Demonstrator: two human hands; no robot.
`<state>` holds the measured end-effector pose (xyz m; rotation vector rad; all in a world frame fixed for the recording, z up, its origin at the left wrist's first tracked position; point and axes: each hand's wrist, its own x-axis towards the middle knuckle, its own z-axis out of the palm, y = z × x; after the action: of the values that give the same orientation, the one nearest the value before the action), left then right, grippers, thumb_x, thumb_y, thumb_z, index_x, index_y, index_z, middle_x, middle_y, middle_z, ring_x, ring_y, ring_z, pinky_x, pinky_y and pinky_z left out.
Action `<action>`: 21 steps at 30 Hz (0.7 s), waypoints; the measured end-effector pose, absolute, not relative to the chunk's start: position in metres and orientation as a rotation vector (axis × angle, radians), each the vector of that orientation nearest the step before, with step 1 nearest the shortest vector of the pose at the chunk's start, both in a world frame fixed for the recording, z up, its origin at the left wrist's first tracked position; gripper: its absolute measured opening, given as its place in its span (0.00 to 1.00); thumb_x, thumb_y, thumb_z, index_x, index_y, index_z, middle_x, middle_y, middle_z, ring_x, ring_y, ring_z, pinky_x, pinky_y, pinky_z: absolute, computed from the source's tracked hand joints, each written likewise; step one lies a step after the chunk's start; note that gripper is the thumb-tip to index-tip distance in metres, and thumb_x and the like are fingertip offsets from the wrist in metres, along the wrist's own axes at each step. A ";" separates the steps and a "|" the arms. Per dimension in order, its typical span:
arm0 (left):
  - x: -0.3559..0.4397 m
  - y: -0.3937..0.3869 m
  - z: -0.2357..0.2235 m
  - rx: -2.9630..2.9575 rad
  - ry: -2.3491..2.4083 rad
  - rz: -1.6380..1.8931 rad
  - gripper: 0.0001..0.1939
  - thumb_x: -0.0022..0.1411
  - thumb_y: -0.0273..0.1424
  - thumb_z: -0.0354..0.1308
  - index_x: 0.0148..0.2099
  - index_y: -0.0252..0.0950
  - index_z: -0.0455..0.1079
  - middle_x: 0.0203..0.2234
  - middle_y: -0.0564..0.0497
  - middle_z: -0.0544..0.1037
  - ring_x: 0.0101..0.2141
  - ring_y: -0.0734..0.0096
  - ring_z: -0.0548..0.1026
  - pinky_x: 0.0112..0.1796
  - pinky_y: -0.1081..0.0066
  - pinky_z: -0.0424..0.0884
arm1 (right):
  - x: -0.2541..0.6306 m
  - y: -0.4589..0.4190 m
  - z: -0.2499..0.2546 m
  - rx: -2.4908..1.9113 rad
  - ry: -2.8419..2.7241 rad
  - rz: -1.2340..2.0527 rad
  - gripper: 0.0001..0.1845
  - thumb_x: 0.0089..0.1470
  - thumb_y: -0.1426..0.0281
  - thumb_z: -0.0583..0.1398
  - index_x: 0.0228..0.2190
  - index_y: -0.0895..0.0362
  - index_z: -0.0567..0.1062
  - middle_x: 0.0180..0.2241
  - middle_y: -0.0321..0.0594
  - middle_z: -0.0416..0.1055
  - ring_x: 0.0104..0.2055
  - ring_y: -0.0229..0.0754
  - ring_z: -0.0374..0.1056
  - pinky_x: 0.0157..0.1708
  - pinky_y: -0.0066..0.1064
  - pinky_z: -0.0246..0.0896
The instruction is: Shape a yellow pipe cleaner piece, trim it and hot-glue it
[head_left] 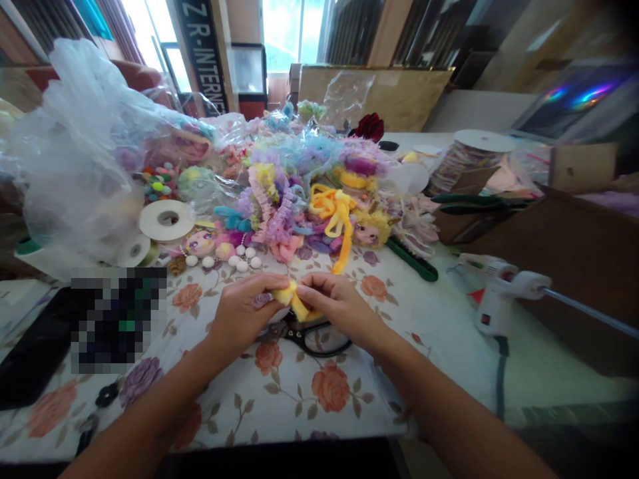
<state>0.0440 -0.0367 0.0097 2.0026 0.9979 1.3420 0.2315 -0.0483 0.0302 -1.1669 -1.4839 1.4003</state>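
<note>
Between my two hands is a short piece of fuzzy yellow pipe cleaner (298,307), bunched at its left end with a strip hanging down. My left hand (247,303) pinches the bunched end between thumb and fingers. The fingers of my right hand (332,299) are closed on the other side of the same piece, close to the left fingertips. Beneath the hands lie scissors (319,351) with black handles, their blades partly hidden. Beyond the hands, a bundle of yellow-orange fuzzy strips (337,209) rests on the pile, one end trailing toward me.
A heap of pastel ruffled trims (279,193) and doll heads (369,229) spans the back. Left are a ribbon spool (167,219), a large plastic bag (84,133) and a black phone-like slab (37,352). Right are a glue gun (494,293), a green-handled tool (414,261) and a brown box (574,279).
</note>
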 end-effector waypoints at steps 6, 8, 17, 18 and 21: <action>0.045 -0.036 0.009 1.978 0.979 1.359 0.05 0.55 0.27 0.66 0.37 0.40 0.78 0.36 0.50 0.84 0.38 0.65 0.81 0.42 0.67 0.78 | 0.230 -0.048 0.027 -1.140 -1.418 1.458 0.16 0.51 0.58 0.63 0.25 0.57 0.71 0.21 0.31 0.62 0.23 0.32 0.54 0.24 0.25 0.50; 0.045 -0.036 0.008 1.962 0.975 1.361 0.05 0.55 0.27 0.67 0.36 0.40 0.79 0.35 0.49 0.84 0.38 0.65 0.81 0.42 0.67 0.78 | 0.229 -0.048 0.025 -1.147 -1.388 1.485 0.16 0.51 0.57 0.63 0.25 0.58 0.71 0.21 0.31 0.62 0.23 0.31 0.54 0.24 0.25 0.49; 0.045 -0.035 0.008 1.729 1.071 1.323 0.09 0.48 0.30 0.70 0.34 0.38 0.78 0.33 0.48 0.84 0.34 0.64 0.81 0.38 0.67 0.79 | 0.229 -0.051 0.031 -1.151 -1.322 1.482 0.12 0.51 0.60 0.63 0.28 0.57 0.75 0.24 0.34 0.68 0.25 0.33 0.60 0.26 0.25 0.57; 0.045 -0.035 0.007 1.712 1.078 1.325 0.09 0.48 0.30 0.71 0.35 0.38 0.78 0.33 0.48 0.83 0.34 0.64 0.81 0.38 0.68 0.79 | 0.229 -0.052 0.032 -1.137 -1.325 1.475 0.11 0.50 0.61 0.64 0.29 0.57 0.76 0.25 0.34 0.69 0.26 0.33 0.62 0.26 0.25 0.59; 0.045 -0.034 0.006 1.682 1.109 1.351 0.10 0.48 0.31 0.71 0.35 0.38 0.78 0.34 0.48 0.83 0.34 0.65 0.81 0.39 0.68 0.79 | 0.229 -0.052 0.032 -1.078 -1.330 1.471 0.11 0.46 0.64 0.67 0.32 0.57 0.76 0.29 0.36 0.72 0.28 0.34 0.66 0.28 0.26 0.63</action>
<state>0.0451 -0.0338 0.0058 1.6818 1.1092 1.3515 0.2291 -0.0521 0.0318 -1.0777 -1.3296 1.4707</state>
